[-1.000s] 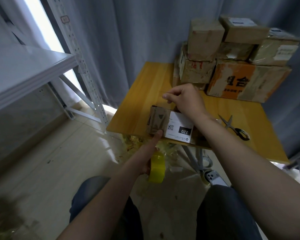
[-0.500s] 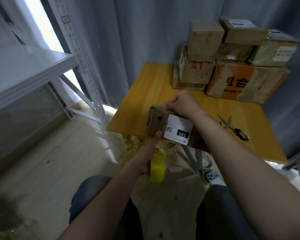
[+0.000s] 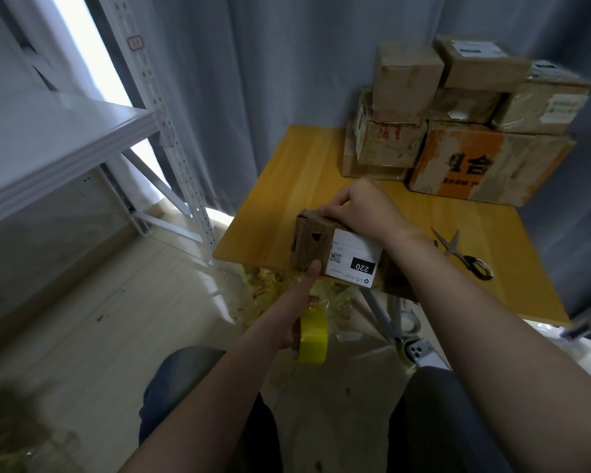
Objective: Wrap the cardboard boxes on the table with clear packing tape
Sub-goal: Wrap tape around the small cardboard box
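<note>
The right hand [image 3: 359,208] lies curled over the far top edge of the small box [image 3: 325,249] at the table's [image 3: 277,186] near edge, gripping it. The left hand [image 3: 296,308] grips the yellow tape roll [image 3: 313,339] below, forefinger stretched up to touch the box's near face.

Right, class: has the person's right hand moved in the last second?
Yes. Against the scissors, which stayed put, the right hand has come down onto the top of the small cardboard box.

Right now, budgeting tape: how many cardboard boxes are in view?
7: one box held at the table's near edge, a stack of six at its far corner; more may hide behind.
</note>
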The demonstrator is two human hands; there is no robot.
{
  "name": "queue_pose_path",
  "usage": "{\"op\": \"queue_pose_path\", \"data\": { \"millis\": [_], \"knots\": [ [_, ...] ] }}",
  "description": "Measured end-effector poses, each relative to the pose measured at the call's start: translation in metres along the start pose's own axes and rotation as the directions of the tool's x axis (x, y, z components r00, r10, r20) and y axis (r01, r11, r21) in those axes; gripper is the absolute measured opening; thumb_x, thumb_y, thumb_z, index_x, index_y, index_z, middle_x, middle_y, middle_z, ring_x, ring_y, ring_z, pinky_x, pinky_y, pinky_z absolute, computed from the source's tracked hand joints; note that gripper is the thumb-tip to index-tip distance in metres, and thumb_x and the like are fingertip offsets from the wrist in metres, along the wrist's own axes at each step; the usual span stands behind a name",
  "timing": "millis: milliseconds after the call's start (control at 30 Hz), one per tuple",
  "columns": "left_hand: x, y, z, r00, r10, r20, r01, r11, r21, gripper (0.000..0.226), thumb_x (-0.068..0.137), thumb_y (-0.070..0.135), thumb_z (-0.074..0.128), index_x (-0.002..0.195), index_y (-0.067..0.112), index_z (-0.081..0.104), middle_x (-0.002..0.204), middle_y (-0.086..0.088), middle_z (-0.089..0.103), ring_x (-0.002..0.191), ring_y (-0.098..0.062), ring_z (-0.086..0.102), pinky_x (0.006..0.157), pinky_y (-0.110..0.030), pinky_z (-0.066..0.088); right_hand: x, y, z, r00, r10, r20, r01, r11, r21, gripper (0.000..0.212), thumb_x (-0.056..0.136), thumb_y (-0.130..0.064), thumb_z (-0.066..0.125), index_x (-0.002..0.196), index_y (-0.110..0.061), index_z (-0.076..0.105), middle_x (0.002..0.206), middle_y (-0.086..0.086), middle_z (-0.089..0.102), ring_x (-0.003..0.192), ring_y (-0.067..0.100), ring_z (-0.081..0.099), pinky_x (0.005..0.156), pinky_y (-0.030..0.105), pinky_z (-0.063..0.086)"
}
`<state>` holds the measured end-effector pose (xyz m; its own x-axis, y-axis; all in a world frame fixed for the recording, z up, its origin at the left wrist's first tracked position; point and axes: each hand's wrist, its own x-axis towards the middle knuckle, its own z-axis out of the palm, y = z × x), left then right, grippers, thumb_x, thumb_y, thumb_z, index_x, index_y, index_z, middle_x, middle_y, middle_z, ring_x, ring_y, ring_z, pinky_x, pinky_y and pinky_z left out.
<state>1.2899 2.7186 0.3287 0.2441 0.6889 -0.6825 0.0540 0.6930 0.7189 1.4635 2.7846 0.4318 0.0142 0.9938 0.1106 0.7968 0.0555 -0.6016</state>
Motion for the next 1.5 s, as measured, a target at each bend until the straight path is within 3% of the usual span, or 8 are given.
{"op": "queue_pose_path", "data": {
  "millis": [167, 367, 567, 900, 1300, 1400, 1467, 1500],
  "knots": [
    [0.001, -0.002, 0.000, 1.000, -0.018, -0.011, 0.018, 1.000, 0.013, 0.129, 0.037, 0.098, 0.073, 0.141, 0.023, 0.057, 0.127, -0.007, 0.070, 0.115, -0.037, 0.067, 0.101, -0.064, 0.049, 0.002, 0.000, -0.002, 0.995, -0.060, 0.082, 0.072, 0.986, -0.152, 0.071, 0.072, -0.091, 0.055, 0.081, -0.026, 0.082, 0.071, 0.000, 0.073, 0.068, 0.020, 0.063, 0.060, 0.035, 0.050],
    [-0.011, 0.017, 0.005, 0.998, 0.053, -0.042, -0.051, 0.997, 0.049, 0.080, 0.075, 0.085, 0.063, 0.130, 0.027, 0.053, 0.124, -0.001, 0.064, 0.121, -0.034, 0.058, 0.106, -0.066, 0.043, 0.018, 0.005, -0.003, 0.979, -0.070, 0.192, 0.120, 0.957, -0.263, 0.055, 0.092, -0.075, 0.050, 0.088, -0.030, 0.080, 0.065, -0.006, 0.063, 0.059, 0.012, 0.054, 0.057, 0.032, 0.044],
    [-0.002, 0.025, 0.011, 0.994, 0.033, -0.104, -0.028, 0.999, 0.043, 0.100, 0.072, 0.085, 0.067, 0.150, 0.025, 0.042, 0.137, -0.011, 0.060, 0.123, -0.039, 0.059, 0.106, -0.067, 0.044, 0.024, 0.025, 0.026, 0.973, 0.110, 0.204, -0.013, 0.905, -0.426, 0.032, 0.110, -0.051, 0.031, 0.109, -0.045, 0.063, 0.122, -0.001, 0.067, 0.122, 0.032, 0.052, 0.090, 0.049, 0.042],
    [0.008, 0.019, 0.007, 0.994, 0.054, -0.090, -0.048, 0.997, 0.063, 0.129, 0.036, 0.096, 0.070, 0.142, 0.025, 0.051, 0.123, -0.012, 0.071, 0.110, -0.036, 0.069, 0.096, -0.063, 0.053, 0.028, 0.040, 0.023, 0.940, -0.034, 0.339, 0.185, 0.887, -0.423, 0.114, 0.054, -0.109, 0.028, 0.147, -0.044, 0.041, 0.151, -0.010, 0.041, 0.144, 0.025, 0.025, 0.112, 0.061, 0.024],
    [-0.017, 0.012, 0.000, 1.000, 0.007, 0.016, -0.012, 0.947, 0.322, 0.029, 0.095, 0.042, 0.070, 0.118, 0.024, 0.067, 0.116, -0.011, 0.075, 0.105, -0.032, 0.074, 0.088, -0.052, 0.060, 0.011, 0.020, 0.014, 0.908, -0.182, 0.378, 0.356, 0.810, -0.466, 0.113, 0.073, -0.094, 0.047, 0.164, -0.035, 0.014, 0.169, -0.013, 0.015, 0.154, 0.025, 0.007, 0.124, 0.057, -0.005],
    [-0.027, 0.014, -0.004, 1.000, 0.012, 0.018, -0.018, 0.944, 0.330, 0.019, 0.097, 0.033, 0.068, 0.113, 0.023, 0.068, 0.121, -0.016, 0.072, 0.106, -0.035, 0.072, 0.091, -0.052, 0.059, -0.019, 0.000, 0.008, 0.971, -0.225, 0.086, 0.239, 0.872, -0.427, 0.073, 0.087, -0.070, 0.064, 0.145, -0.030, 0.050, 0.144, -0.003, 0.050, 0.131, 0.023, 0.042, 0.106, 0.044, 0.036],
    [-0.033, 0.015, -0.003, 1.000, 0.018, 0.014, -0.022, 0.940, 0.341, 0.018, 0.099, 0.032, 0.066, 0.114, 0.021, 0.066, 0.123, -0.018, 0.069, 0.107, -0.037, 0.069, 0.092, -0.054, 0.058, -0.050, -0.010, 0.005, 0.992, -0.090, -0.091, 0.078, 0.989, -0.126, 0.035, 0.098, -0.053, 0.062, 0.091, -0.019, 0.071, 0.091, 0.001, 0.070, 0.084, 0.018, 0.062, 0.076, 0.039, 0.050],
    [-0.035, 0.015, -0.003, 0.999, 0.025, 0.021, -0.031, 0.938, 0.345, 0.018, 0.100, 0.031, 0.065, 0.115, 0.021, 0.066, 0.123, -0.018, 0.067, 0.109, -0.039, 0.068, 0.094, -0.056, 0.057, -0.065, -0.010, 0.006, 0.997, 0.026, -0.077, -0.029, 0.999, -0.027, 0.049, 0.101, -0.054, 0.057, 0.074, -0.015, 0.068, 0.071, 0.005, 0.068, 0.062, 0.018, 0.061, 0.065, 0.037, 0.051]
  ]
}}
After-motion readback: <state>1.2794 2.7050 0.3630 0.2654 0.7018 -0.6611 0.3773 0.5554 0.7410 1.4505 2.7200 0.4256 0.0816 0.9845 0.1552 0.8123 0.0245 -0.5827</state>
